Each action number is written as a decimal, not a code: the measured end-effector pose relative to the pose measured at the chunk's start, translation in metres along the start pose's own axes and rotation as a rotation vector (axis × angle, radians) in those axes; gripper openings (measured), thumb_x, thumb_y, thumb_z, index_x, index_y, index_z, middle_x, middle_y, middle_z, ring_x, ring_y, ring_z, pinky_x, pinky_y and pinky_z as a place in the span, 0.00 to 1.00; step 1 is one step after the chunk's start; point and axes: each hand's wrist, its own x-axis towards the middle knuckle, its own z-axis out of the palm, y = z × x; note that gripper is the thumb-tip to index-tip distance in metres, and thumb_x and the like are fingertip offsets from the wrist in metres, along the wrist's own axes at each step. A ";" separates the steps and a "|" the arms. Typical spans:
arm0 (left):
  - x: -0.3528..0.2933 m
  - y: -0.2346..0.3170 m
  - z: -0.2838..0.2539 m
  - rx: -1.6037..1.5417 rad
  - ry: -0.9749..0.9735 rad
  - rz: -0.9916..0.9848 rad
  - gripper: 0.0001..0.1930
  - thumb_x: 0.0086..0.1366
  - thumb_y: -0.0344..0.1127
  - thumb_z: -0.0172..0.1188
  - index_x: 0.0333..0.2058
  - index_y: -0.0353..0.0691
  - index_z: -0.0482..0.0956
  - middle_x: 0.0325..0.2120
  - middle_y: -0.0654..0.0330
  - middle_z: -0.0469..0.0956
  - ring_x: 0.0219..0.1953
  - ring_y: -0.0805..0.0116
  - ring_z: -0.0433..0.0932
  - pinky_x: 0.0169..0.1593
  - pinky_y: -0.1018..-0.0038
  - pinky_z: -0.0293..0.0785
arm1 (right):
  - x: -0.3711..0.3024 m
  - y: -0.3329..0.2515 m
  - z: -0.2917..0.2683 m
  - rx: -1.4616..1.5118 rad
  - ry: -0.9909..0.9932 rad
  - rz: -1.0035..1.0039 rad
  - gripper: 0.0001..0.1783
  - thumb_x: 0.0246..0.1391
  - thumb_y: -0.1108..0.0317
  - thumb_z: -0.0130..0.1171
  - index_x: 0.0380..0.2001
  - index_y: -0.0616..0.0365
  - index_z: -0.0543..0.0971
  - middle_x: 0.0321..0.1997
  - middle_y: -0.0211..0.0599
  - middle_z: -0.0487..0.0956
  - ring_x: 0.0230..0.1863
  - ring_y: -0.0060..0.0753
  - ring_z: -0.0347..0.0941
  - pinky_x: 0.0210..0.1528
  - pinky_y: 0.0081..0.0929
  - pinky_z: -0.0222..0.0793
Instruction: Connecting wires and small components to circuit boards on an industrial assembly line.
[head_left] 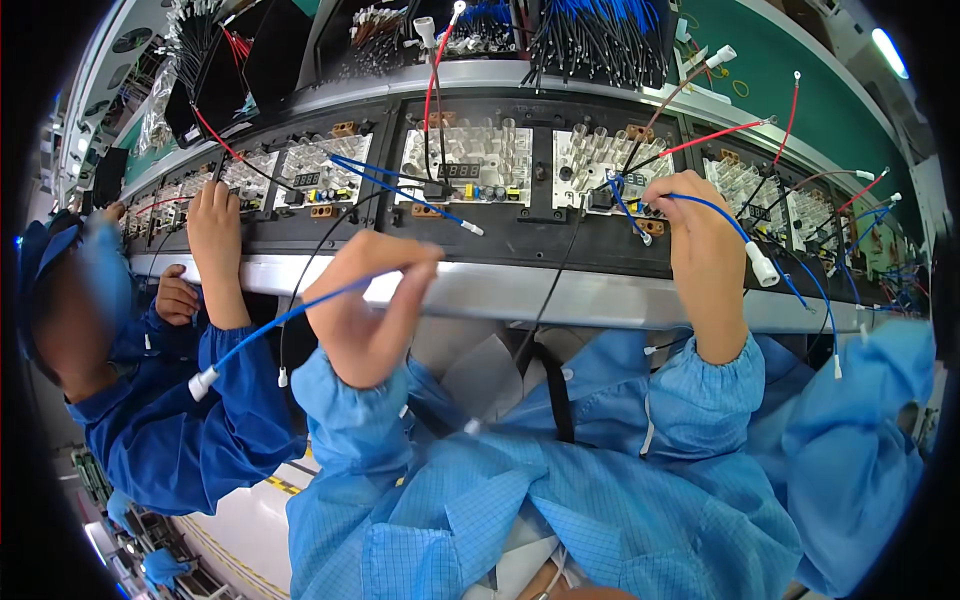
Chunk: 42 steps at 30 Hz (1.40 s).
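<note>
My left hand [365, 310] is in front of the rail, a little blurred. Its fingers are closed on a blue wire [290, 315], whose white connector [203, 383] hangs out to the left. My right hand [705, 245] reaches over a circuit board [598, 160] with clear upright posts and a small display. Thumb and forefinger pinch a second blue wire [712, 203] at the board's right edge; its white connector [763, 266] hangs beside the hand. The gripped ends of both wires are hidden by my fingers. Another blue wire [626, 208] lies at that board's front.
More boards [465, 165] stand in a row of black fixtures, trailing red, brown, black and blue wires. A metal rail [560, 297] runs along the front. Behind are bins of blue-and-black wires [600, 45]. At left, a co-worker's hand [215, 225] works on the same line.
</note>
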 end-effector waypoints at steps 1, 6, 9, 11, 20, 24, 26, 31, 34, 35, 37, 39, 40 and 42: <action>0.003 0.001 0.002 0.103 0.055 -0.066 0.06 0.54 0.20 0.60 0.32 0.31 0.80 0.27 0.53 0.81 0.27 0.68 0.80 0.34 0.77 0.75 | 0.000 -0.001 0.000 0.002 -0.002 -0.003 0.05 0.47 0.78 0.52 0.28 0.58 0.75 0.32 0.34 0.76 0.32 0.41 0.71 0.34 0.34 0.66; 0.019 -0.015 0.017 0.290 0.045 -0.126 0.06 0.56 0.27 0.65 0.34 0.38 0.80 0.18 0.57 0.78 0.20 0.73 0.78 0.26 0.81 0.72 | -0.001 -0.002 0.000 -0.013 -0.069 0.001 0.04 0.54 0.79 0.49 0.32 0.62 0.73 0.32 0.41 0.73 0.34 0.44 0.71 0.39 0.31 0.66; 0.027 -0.017 0.021 0.426 0.010 -0.173 0.05 0.57 0.30 0.65 0.33 0.39 0.80 0.16 0.57 0.76 0.17 0.72 0.77 0.23 0.80 0.69 | 0.002 -0.006 -0.002 -0.056 -0.071 -0.034 0.05 0.54 0.80 0.48 0.32 0.62 0.73 0.32 0.41 0.72 0.35 0.43 0.71 0.40 0.30 0.67; 0.029 -0.022 0.022 0.428 0.016 -0.126 0.05 0.58 0.31 0.64 0.33 0.40 0.79 0.14 0.58 0.75 0.15 0.71 0.75 0.20 0.79 0.66 | 0.003 -0.008 -0.003 -0.075 -0.084 -0.020 0.05 0.54 0.80 0.48 0.32 0.62 0.73 0.32 0.41 0.73 0.35 0.43 0.71 0.41 0.30 0.67; 0.033 -0.013 0.022 0.400 -0.049 -0.203 0.04 0.61 0.31 0.59 0.34 0.40 0.79 0.14 0.59 0.76 0.16 0.70 0.79 0.20 0.79 0.69 | 0.000 -0.006 -0.006 -0.032 -0.115 0.048 0.05 0.54 0.80 0.47 0.32 0.63 0.73 0.33 0.41 0.74 0.36 0.43 0.72 0.42 0.30 0.68; 0.034 -0.010 0.020 0.393 -0.086 -0.223 0.05 0.64 0.32 0.56 0.36 0.40 0.78 0.14 0.59 0.76 0.17 0.70 0.79 0.21 0.78 0.72 | 0.002 0.002 -0.001 -0.014 -0.013 -0.066 0.06 0.46 0.81 0.52 0.29 0.59 0.74 0.32 0.35 0.76 0.32 0.42 0.71 0.34 0.34 0.67; 0.033 -0.010 0.019 0.378 -0.088 -0.228 0.05 0.65 0.32 0.55 0.37 0.40 0.78 0.14 0.59 0.76 0.17 0.70 0.79 0.21 0.78 0.72 | 0.003 0.004 0.001 -0.012 -0.018 -0.093 0.07 0.46 0.81 0.52 0.29 0.59 0.74 0.32 0.35 0.76 0.33 0.42 0.71 0.35 0.33 0.68; 0.031 -0.012 0.019 0.368 -0.141 -0.279 0.05 0.65 0.33 0.54 0.36 0.41 0.77 0.14 0.59 0.76 0.16 0.68 0.78 0.20 0.75 0.71 | 0.002 -0.006 -0.003 -0.023 -0.131 -0.020 0.04 0.55 0.79 0.49 0.31 0.64 0.74 0.33 0.41 0.75 0.36 0.43 0.73 0.41 0.30 0.67; 0.027 -0.019 0.022 0.353 -0.129 -0.211 0.04 0.64 0.33 0.55 0.35 0.42 0.76 0.14 0.56 0.75 0.16 0.60 0.76 0.21 0.69 0.70 | -0.003 -0.009 -0.006 -0.032 -0.107 0.021 0.03 0.55 0.77 0.50 0.32 0.64 0.74 0.32 0.41 0.74 0.36 0.43 0.72 0.41 0.29 0.67; 0.027 -0.020 0.022 0.360 -0.126 -0.132 0.04 0.63 0.33 0.55 0.35 0.42 0.76 0.14 0.55 0.74 0.17 0.56 0.76 0.21 0.67 0.71 | -0.004 -0.011 -0.007 -0.028 -0.111 0.014 0.03 0.55 0.77 0.50 0.32 0.64 0.74 0.32 0.41 0.74 0.36 0.43 0.72 0.41 0.29 0.67; 0.026 -0.016 0.024 0.348 -0.147 -0.252 0.04 0.62 0.33 0.56 0.35 0.42 0.76 0.15 0.52 0.74 0.18 0.50 0.75 0.23 0.65 0.71 | -0.005 -0.013 -0.010 -0.039 -0.114 0.031 0.03 0.55 0.78 0.50 0.32 0.65 0.73 0.33 0.42 0.74 0.35 0.44 0.72 0.41 0.29 0.67; 0.024 -0.019 0.026 0.411 -0.115 -0.174 0.04 0.62 0.33 0.56 0.34 0.42 0.77 0.16 0.51 0.75 0.19 0.49 0.76 0.23 0.63 0.72 | -0.006 -0.014 -0.011 -0.048 -0.118 0.014 0.03 0.55 0.77 0.50 0.32 0.66 0.72 0.33 0.42 0.73 0.35 0.45 0.71 0.40 0.29 0.67; 0.025 -0.019 0.028 0.417 -0.113 -0.176 0.03 0.62 0.33 0.57 0.33 0.43 0.77 0.16 0.50 0.75 0.19 0.48 0.76 0.23 0.63 0.72 | -0.006 -0.014 -0.012 -0.064 -0.123 0.018 0.03 0.55 0.77 0.51 0.32 0.66 0.72 0.33 0.43 0.73 0.35 0.45 0.71 0.40 0.29 0.67; 0.026 -0.019 0.029 0.415 -0.108 -0.181 0.03 0.62 0.33 0.57 0.33 0.43 0.77 0.16 0.51 0.75 0.19 0.48 0.75 0.23 0.63 0.72 | -0.006 -0.014 -0.012 -0.082 -0.128 0.020 0.03 0.55 0.77 0.51 0.32 0.66 0.72 0.33 0.43 0.73 0.35 0.45 0.71 0.40 0.29 0.67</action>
